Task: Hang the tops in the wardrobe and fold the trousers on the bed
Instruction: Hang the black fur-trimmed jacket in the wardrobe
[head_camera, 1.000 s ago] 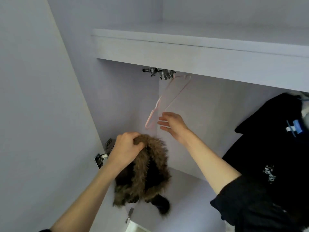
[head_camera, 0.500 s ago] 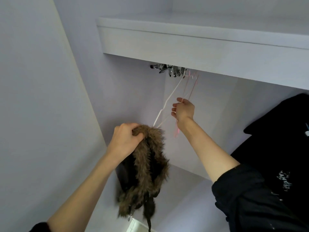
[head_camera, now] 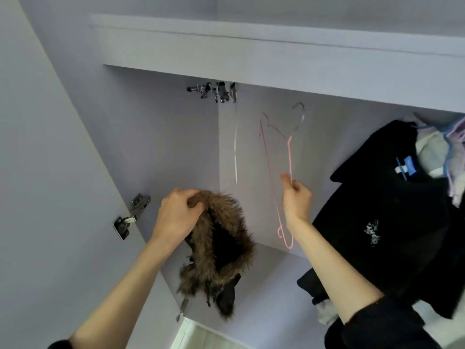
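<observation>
Holding fur-trimmed top (head_camera: pixel 221 238) bunched in left hand (head_camera: pixel 176 217), fingers curled tight into fur, near open wardrobe door hinge (head_camera: pixel 130 217). Right hand (head_camera: pixel 297 200) pinches pink hanger (head_camera: pixel 279 177) — hook free of rail, upright. Black garment (head_camera: pixel 392 210) hangs right. Risk: thin wire hanger twisting in two-finger pinch, or heavy fur sliding off narrow shoulder — one-handed threading likely cause.

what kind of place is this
Most likely inside an open wardrobe at home: a shelf overhead, a rail fitting under it, dark clothes hanging at the right, and a door hinge on the left.
</observation>
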`<state>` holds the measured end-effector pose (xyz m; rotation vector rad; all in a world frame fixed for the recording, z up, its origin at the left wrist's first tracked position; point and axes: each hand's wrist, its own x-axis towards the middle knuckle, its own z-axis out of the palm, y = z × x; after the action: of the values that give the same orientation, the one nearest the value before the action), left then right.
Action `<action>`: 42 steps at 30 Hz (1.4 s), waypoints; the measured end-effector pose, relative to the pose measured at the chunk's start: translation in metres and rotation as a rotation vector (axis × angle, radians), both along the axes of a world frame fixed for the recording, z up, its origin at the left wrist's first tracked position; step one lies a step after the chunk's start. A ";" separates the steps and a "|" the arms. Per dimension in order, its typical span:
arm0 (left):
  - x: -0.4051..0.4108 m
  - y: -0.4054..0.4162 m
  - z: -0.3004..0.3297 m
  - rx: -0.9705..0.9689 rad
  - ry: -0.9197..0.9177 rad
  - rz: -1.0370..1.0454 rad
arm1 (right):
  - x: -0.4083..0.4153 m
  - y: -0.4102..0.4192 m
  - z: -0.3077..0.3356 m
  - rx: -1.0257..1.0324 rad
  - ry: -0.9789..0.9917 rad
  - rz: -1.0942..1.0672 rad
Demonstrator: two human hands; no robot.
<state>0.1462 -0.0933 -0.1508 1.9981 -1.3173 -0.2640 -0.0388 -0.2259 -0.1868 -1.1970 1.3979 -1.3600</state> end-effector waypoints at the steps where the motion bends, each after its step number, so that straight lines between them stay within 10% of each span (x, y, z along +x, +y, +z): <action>1: -0.004 0.002 -0.004 -0.010 0.033 -0.007 | -0.013 0.010 -0.010 0.015 -0.053 -0.003; 10: -0.072 0.004 -0.036 0.089 0.821 0.051 | -0.146 0.042 -0.039 -0.026 -0.066 -0.122; 42: -0.135 0.018 -0.023 -0.011 -0.296 -0.175 | -0.183 0.095 -0.036 -0.006 0.431 0.187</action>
<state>0.0112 -0.0758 -0.1733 1.9689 -1.6781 -0.0403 -0.2218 -0.1307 -0.2226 -1.6498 1.5245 -1.0136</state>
